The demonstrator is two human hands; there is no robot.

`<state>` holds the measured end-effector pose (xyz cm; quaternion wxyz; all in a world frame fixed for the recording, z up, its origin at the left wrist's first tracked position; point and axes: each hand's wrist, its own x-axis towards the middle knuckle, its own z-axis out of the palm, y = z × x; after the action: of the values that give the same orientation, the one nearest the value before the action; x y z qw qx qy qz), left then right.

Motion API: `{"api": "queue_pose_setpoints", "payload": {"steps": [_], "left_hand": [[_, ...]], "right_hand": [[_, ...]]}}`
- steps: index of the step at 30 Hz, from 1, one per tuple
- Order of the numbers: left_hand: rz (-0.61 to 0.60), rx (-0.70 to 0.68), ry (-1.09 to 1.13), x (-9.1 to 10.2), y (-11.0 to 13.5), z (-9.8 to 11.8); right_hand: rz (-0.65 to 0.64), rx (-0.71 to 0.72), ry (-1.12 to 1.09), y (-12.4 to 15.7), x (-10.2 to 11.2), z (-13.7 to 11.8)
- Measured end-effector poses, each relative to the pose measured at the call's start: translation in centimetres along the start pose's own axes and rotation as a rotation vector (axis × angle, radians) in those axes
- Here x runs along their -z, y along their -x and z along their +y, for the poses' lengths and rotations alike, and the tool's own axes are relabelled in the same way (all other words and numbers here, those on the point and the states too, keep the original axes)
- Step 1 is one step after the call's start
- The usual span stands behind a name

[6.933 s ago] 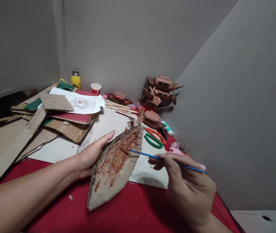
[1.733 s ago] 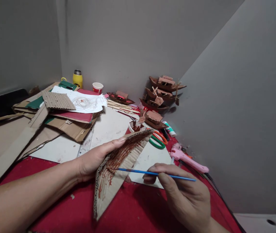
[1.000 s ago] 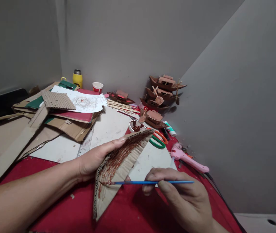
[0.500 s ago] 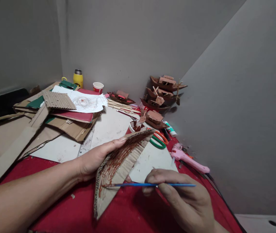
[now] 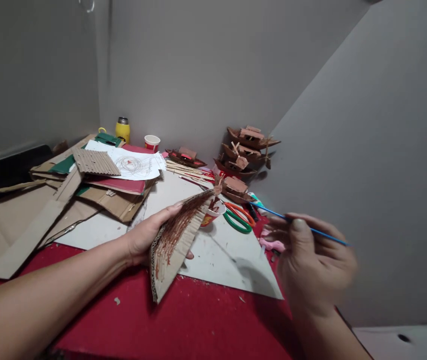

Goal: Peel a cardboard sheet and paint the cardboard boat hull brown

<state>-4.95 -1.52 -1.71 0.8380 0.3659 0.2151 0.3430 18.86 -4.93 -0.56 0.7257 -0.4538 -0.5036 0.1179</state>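
Observation:
My left hand (image 5: 146,235) is closed round a boat-shaped piece of cardboard (image 5: 177,245), tilted up on its pointed end above the table. Brown paint streaks cover much of its inner face; a strip along the right side is bare. In my right hand (image 5: 311,250) a thin blue paintbrush (image 5: 322,233) is pinched between thumb and fingers, raised to the right, away from the cardboard. Its bristle end points left toward the boats. Behind the cardboard's upper tip stands a red and white paper cup (image 5: 213,212) with brown paint in it, partly hidden.
Scissors with green and orange handles (image 5: 238,225) lie beside the cup. Several brown model boats (image 5: 251,137) sit at the back right. A pink glue gun (image 5: 271,243) is partly behind my right hand. Cardboard sheets and paper (image 5: 134,165) are piled at left, near a yellow bottle (image 5: 122,131).
My right hand has lifted the paintbrush off the cardboard and moved up and to the right. The cardboard, still in my left hand, has shifted slightly, and the view has turned a little.

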Motion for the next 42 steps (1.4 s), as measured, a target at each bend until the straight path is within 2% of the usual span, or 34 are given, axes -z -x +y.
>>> {"api": "queue_pose_setpoints", "payload": {"steps": [2, 5, 10, 13, 16, 19, 25, 29, 31, 33, 35, 38, 42], "left_hand": [[0.041, -0.010, 0.021, 0.1, 0.1, 0.1], [0.107, -0.011, 0.055, 0.3, 0.1, 0.3], [0.142, -0.054, 0.061, 1.0, -0.2, 0.7], [0.141, -0.111, 0.061, 1.0, -0.2, 0.8], [0.120, -0.145, 0.070, 0.9, -0.1, 0.8], [0.104, -0.152, 0.087, 1.0, -0.1, 0.8], [0.114, -0.156, 0.098, 1.4, -0.5, 0.6], [0.130, -0.147, 0.097, 1.5, -0.6, 0.5], [0.144, -0.142, 0.099, 1.6, -0.6, 0.4], [0.157, -0.132, 0.105, 1.5, -0.6, 0.3], [0.173, -0.104, 0.111, 1.4, -0.6, 0.2], [0.179, -0.057, 0.126, 0.9, -0.5, 0.0], [0.119, -0.058, 0.166, 0.1, -0.2, -0.2]], "right_hand": [[-0.042, -0.048, 0.053, -0.9, -0.3, 0.6], [-0.239, -0.085, 0.152, -2.2, -0.9, 1.2], [-0.566, 0.117, 0.504, -4.3, -2.7, 1.6], [-0.720, 0.142, 0.548, -4.9, -4.1, 1.7], [-0.798, 0.150, 0.551, -5.0, -5.2, 1.8], [-0.751, 0.164, 0.531, -4.9, -5.3, 1.6], [-0.499, 0.122, 0.458, -3.8, -3.1, 0.8], [-0.209, -0.017, 0.210, -2.7, -1.5, 0.5], [-0.134, -0.073, 0.063, -2.2, -1.0, 0.5], [-0.131, -0.126, -0.079, -1.6, -0.6, 0.5], [-0.181, -0.181, -0.179, -0.7, -0.4, 0.3], [-0.287, -0.251, -0.237, 0.9, -0.3, -0.3], [-0.463, -0.295, -0.278, 3.1, 0.0, -1.1]]}}
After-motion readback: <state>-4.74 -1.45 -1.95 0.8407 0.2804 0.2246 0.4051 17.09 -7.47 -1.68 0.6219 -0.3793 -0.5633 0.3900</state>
